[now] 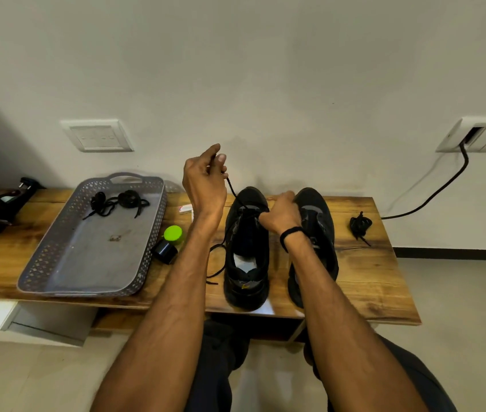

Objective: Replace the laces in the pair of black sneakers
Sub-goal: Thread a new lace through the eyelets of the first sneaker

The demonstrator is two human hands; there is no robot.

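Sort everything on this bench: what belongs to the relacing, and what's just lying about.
Job: left sneaker; right sneaker; lace pinched by the left hand; right hand at the left sneaker's eyelets; coiled laces in the grey tray; bundled lace beside the shoes.

Lying about: green round object; black cylinder; white packet; wall cable.

Dim warm indoor light, soft shadow on the wall, wide-angle bowing at the edges, slight overall softness

left hand raised above the right — pinching lace | right hand lower, fingers curled, grip hidden
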